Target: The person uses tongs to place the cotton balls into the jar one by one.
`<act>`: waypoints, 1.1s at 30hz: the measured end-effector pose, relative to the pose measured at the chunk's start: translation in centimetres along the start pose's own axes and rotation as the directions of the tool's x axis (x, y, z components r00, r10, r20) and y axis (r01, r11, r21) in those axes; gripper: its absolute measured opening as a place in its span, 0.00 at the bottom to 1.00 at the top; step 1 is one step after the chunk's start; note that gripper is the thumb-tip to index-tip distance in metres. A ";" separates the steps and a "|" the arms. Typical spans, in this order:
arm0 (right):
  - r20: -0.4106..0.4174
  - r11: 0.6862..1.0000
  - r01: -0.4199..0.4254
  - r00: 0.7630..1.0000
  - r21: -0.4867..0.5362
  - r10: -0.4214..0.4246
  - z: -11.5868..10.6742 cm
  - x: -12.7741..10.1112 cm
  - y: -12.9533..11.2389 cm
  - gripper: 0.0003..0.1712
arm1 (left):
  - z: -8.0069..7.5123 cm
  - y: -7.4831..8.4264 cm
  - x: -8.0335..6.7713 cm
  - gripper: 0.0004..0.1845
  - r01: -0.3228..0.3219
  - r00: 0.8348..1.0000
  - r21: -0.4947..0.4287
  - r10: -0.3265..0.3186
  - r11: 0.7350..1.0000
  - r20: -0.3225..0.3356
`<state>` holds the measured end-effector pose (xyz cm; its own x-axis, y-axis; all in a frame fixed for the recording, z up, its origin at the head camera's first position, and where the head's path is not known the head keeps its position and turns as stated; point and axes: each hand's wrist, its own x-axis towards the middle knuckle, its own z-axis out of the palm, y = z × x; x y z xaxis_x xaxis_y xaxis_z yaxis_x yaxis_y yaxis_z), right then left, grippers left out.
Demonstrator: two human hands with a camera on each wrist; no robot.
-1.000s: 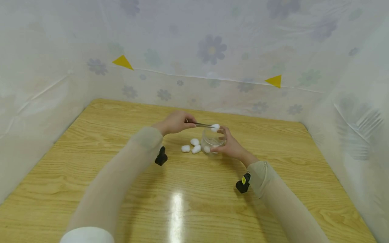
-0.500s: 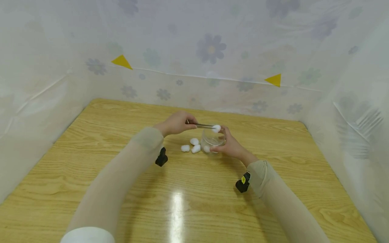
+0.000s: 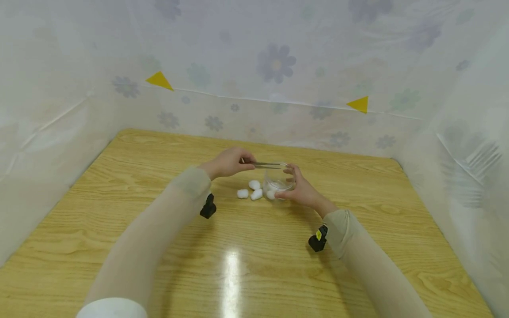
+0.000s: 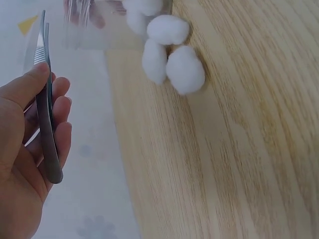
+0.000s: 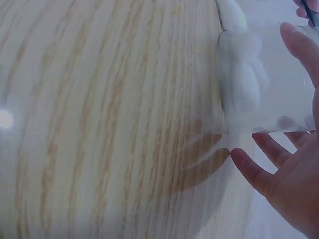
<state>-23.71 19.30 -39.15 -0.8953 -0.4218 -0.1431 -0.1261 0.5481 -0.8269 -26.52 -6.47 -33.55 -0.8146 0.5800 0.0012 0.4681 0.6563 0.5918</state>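
In the head view, my left hand (image 3: 232,161) pinches a pair of metal tweezers (image 4: 45,114) between thumb and fingers. Their tips lie over the mouth of a clear jar (image 3: 271,179), slightly apart, with nothing between them. My right hand (image 3: 300,190) holds the jar from its right side, thumb at the front and fingers behind. White cotton balls (image 5: 244,84) sit at the jar's bottom, seen through its wall. Three more cotton balls (image 3: 256,194) lie together on the table just left of the jar.
Everything stands on a wood-grain table (image 3: 254,247). A pale flowered curtain (image 3: 222,53) closes off the back and sides, with two yellow triangles (image 3: 359,105) on it. Black wrist cameras (image 3: 317,239) hang below both sleeves.
The cotton ball in the tweezers has been let go into the jar; the tips are bare now. My left hand has drawn slightly left. The right hand and jar stay put.
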 end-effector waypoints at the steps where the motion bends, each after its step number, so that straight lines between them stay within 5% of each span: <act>1: 0.000 1.000 -0.002 1.000 0.000 0.002 0.0 0.0 0.0 0.57 | 0.0 -0.1 0.0 0.13 -0.001 1.000 0.002 0.001 1.000 0.000; 15: -0.003 1.000 0.009 1.000 -0.003 -0.009 0.0 -0.1 -0.2 0.57 | -0.2 -1.9 -1.1 0.12 -0.016 1.000 0.008 0.016 1.000 0.019; 33: -0.008 1.000 0.010 1.000 -0.015 -0.010 0.1 -0.1 -0.4 0.57 | -0.8 -4.3 -3.7 0.12 0.053 0.997 -0.027 -0.051 0.998 0.054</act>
<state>-23.55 19.06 -38.89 -0.8975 -0.4212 -0.1303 -0.1413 0.5547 -0.8200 -25.77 -11.86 -35.44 -0.8179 0.5708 -0.0722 0.4153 0.6726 0.6125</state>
